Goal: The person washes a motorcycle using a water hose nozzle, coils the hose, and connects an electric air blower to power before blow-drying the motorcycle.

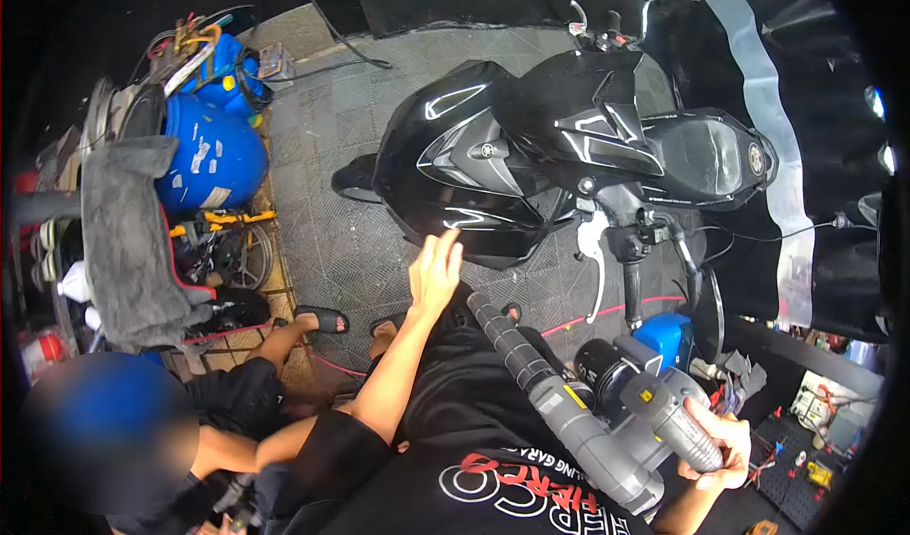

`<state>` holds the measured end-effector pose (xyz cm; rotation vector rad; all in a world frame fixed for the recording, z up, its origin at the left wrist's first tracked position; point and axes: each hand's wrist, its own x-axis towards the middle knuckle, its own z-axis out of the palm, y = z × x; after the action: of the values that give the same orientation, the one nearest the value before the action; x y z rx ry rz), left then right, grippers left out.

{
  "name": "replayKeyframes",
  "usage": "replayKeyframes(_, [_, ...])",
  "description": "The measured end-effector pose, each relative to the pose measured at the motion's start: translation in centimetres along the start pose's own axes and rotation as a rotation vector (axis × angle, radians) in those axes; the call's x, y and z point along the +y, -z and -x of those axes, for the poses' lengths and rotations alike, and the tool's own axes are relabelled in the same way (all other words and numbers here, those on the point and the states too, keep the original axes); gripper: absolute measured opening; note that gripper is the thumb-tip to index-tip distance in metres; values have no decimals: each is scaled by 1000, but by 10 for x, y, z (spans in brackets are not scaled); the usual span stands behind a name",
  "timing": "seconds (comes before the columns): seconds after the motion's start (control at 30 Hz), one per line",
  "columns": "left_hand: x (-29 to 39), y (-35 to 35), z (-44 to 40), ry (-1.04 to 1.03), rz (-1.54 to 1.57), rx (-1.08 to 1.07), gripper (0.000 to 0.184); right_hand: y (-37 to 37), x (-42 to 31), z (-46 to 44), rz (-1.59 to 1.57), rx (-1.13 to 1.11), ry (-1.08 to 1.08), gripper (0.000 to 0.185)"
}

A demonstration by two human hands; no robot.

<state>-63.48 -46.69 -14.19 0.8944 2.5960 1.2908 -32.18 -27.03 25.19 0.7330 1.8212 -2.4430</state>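
My right hand [718, 448] is wrapped round the handle of a grey and black handheld blower [592, 440] at the lower right. Its long nozzle slants up and left toward the motorcycle. My left hand [436, 274] reaches forward with its fingers stretched out, at the lower edge of the glossy black front fairing of the motorcycle [455, 156]. Whether the fingertips touch the fairing I cannot tell. The motorcycle's brake or clutch lever [595, 265] and handlebar grip [633, 293] lie to the right of that hand.
Another person in a blue cap [118, 393] is low on the left. Behind them are a grey towel [128, 251], a blue drum [213, 151] and a small wheel [248, 255]. A red hose [607, 315] crosses the grey mat [313, 175]. Tools hang at the right [806, 473].
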Motion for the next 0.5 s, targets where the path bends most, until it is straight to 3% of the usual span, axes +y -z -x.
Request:
replayKeyframes(0.07, [-12,3,3,-135,-126,-205,48,-19,-4,-12,24,58,-27,93])
replayKeyframes(0.23, [-47,18,-4,-22,-99,-271,53,-49,-2,-34,-6,146,48,94])
replayKeyframes(0.5, [-66,20,-7,132,-166,-326,66,-76,-1,-55,-92,286,-49,96])
